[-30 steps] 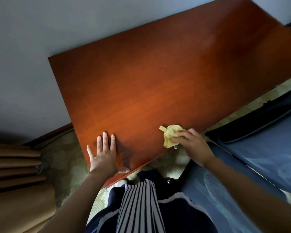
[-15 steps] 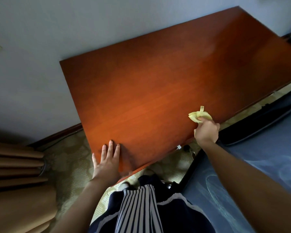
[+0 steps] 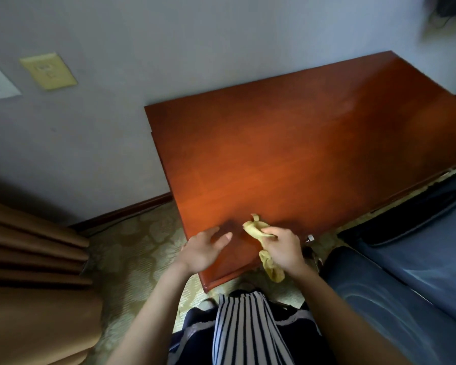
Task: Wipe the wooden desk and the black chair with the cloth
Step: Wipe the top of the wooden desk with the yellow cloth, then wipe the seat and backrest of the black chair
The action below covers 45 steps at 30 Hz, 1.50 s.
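A reddish-brown wooden desk [image 3: 313, 143] stands against the grey wall, its near corner pointing toward me. My right hand [image 3: 283, 250] grips a crumpled yellow cloth [image 3: 256, 229] above the desk's near corner; one end of the cloth sticks up past my fingers and the other hangs below my wrist. My left hand [image 3: 204, 247] hovers just left of the cloth, palm turned inward, fingers relaxed and spread, holding nothing. No black chair is clearly identifiable.
Brown curtain folds [image 3: 32, 272] hang at the left. A blue mattress [image 3: 406, 280] with a dark edge lies at the right, close to the desk. Patterned green carpet [image 3: 140, 246] covers the floor. Wall plates [image 3: 48, 71] sit on the wall at upper left.
My right hand brought the cloth back left from the desk's right front edge to the near corner. My left hand lifted off the desk and turned toward the cloth. The view shifted.
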Motion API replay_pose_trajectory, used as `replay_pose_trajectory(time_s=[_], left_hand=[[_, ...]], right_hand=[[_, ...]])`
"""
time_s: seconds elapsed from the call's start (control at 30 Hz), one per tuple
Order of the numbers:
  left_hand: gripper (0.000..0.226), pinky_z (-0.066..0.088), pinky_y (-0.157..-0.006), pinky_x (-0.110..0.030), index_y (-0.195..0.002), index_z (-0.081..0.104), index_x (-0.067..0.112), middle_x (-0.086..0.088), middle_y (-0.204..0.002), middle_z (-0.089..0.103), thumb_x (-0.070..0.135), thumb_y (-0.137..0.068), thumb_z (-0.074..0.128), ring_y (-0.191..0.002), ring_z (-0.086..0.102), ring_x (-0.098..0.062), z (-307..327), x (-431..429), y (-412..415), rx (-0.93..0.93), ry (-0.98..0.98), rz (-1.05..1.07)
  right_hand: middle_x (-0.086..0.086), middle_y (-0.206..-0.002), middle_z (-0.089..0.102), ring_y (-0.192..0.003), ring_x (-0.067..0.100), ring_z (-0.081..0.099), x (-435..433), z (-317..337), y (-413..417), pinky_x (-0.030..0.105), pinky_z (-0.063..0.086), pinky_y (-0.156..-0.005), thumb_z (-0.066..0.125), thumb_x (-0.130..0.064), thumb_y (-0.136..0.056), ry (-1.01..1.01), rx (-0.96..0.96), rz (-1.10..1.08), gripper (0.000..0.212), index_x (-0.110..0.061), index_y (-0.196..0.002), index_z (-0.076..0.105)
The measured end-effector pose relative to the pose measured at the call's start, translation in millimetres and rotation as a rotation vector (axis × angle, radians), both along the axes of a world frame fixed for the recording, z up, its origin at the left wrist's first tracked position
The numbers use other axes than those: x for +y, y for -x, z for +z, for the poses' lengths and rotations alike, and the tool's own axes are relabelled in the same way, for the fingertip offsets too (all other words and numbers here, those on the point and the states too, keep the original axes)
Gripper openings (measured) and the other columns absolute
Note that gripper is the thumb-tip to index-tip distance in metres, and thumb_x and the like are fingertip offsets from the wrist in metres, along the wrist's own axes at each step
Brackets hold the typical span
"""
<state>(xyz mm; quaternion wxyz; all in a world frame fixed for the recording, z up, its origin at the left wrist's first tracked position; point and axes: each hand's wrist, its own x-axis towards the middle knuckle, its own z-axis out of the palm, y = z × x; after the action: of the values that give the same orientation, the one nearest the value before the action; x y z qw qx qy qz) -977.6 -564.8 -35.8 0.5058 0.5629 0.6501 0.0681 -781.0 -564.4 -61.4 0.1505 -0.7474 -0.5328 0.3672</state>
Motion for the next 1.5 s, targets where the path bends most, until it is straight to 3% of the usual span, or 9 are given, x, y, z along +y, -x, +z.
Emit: replay_pose_trajectory(time_s=[0.23, 0.33, 0.43, 0.63, 0.73, 0.87, 1.17, 1.33, 1.5], left_hand=[[0.031, 0.043, -0.074, -0.013, -0.093, 0.071, 0.018, 0.006, -0.083, 0.072, 0.041, -0.094, 0.050, -0.084, 0.066, -0.012, 51.0, -9.6, 5.6, -0.368, -0.166, 0.099], [0.017, 0.045, -0.077, -0.009, -0.096, 0.070, 0.016, 0.001, -0.088, 0.073, 0.027, -0.091, 0.058, -0.084, 0.066, -0.007, 78.4, -14.1, 2.0, -0.570, -0.252, 0.166], [0.017, 0.047, -0.077, -0.010, -0.103, 0.068, 0.017, -0.003, -0.097, 0.069, 0.017, -0.086, 0.067, -0.086, 0.064, -0.002, 100.1, -24.7, -9.5, -0.679, -0.262, 0.106], [0.051, 0.039, -0.088, -0.006, -0.122, 0.059, 0.032, 0.018, -0.113, 0.056, 0.025, -0.075, 0.077, -0.104, 0.053, 0.009, 127.2, -52.8, -42.6, -0.562, -0.479, -0.265], [0.043, 0.042, -0.089, -0.010, -0.120, 0.063, 0.024, 0.013, -0.113, 0.062, 0.010, -0.081, 0.072, -0.101, 0.056, 0.008, 135.4, -68.4, -59.6, -0.598, -0.637, -0.318], [0.032, 0.049, -0.087, -0.019, -0.116, 0.066, 0.019, 0.014, -0.105, 0.069, 0.003, -0.088, 0.062, -0.099, 0.062, 0.002, 142.3, -91.9, -79.0, -0.700, -0.667, -0.265], [0.026, 0.055, -0.082, -0.029, -0.104, 0.068, 0.019, 0.006, -0.098, 0.071, 0.002, -0.094, 0.050, -0.094, 0.067, -0.012, 143.3, -192.2, -131.5, -0.903, -0.533, -0.257], [0.028, 0.054, -0.079, -0.024, -0.102, 0.068, 0.022, 0.006, -0.098, 0.072, 0.004, -0.094, 0.049, -0.094, 0.067, -0.012, 134.1, -272.1, -163.7, -0.964, -0.424, -0.284], [0.028, 0.057, -0.080, -0.034, -0.104, 0.068, 0.024, -0.002, -0.100, 0.072, 0.005, -0.095, 0.050, -0.094, 0.069, -0.021, 127.6, -334.6, -182.9, -0.961, -0.264, -0.451]], right_hand=[[0.000, -0.091, 0.073, -0.091, 0.020, 0.068, -19.6, 69.4, 43.2, 0.031, 0.053, -0.080, 0.058, -0.014, -0.091, -0.050, 0.597, -0.121, 0.020, -0.025, -0.101, 0.071], [0.003, -0.098, 0.073, -0.098, 0.021, 0.066, -31.3, 98.5, 48.8, 0.037, 0.050, -0.091, 0.055, -0.013, -0.093, -0.156, 0.732, -0.218, 0.022, -0.024, -0.103, 0.071], [0.009, -0.111, 0.069, -0.107, 0.023, 0.063, -48.3, 118.5, 51.2, 0.035, 0.045, -0.096, 0.048, -0.009, -0.096, -0.220, 1.080, -0.389, 0.026, -0.010, -0.116, 0.065], [0.013, -0.131, 0.051, -0.117, 0.024, 0.046, -107.6, 158.0, 28.5, 0.032, 0.031, -0.096, 0.045, -0.043, -0.090, -0.368, 1.553, -0.592, 0.059, -0.004, -0.134, 0.049], [0.009, -0.138, 0.051, -0.126, 0.021, 0.048, -139.3, 173.9, 15.6, 0.034, 0.040, -0.098, 0.038, -0.046, -0.092, -0.489, 1.537, -0.576, 0.061, -0.007, -0.139, 0.042], [0.004, -0.142, 0.048, -0.134, 0.018, 0.041, -168.8, 179.5, 3.1, 0.045, 0.025, -0.113, 0.037, -0.041, -0.092, -0.556, 1.498, -0.558, 0.058, -0.011, -0.142, 0.038], [0.006, -0.136, 0.055, -0.127, 0.020, 0.050, -307.2, 162.5, -59.8, 0.050, 0.033, -0.105, 0.038, -0.053, -0.090, -0.636, 1.487, -0.678, 0.047, -0.038, -0.132, 0.052], [0.001, -0.125, 0.063, -0.116, 0.015, 0.057, -402.1, 152.5, -93.9, 0.036, 0.039, -0.096, 0.050, -0.047, -0.078, -0.626, 1.116, -0.947, 0.042, -0.033, -0.112, 0.069], [-0.019, -0.124, 0.059, -0.120, -0.004, 0.050, -467.0, 147.5, -104.9, 0.022, 0.041, -0.095, 0.070, -0.045, -0.067, -0.680, 0.651, -0.815, 0.077, -0.043, -0.137, 0.039]])
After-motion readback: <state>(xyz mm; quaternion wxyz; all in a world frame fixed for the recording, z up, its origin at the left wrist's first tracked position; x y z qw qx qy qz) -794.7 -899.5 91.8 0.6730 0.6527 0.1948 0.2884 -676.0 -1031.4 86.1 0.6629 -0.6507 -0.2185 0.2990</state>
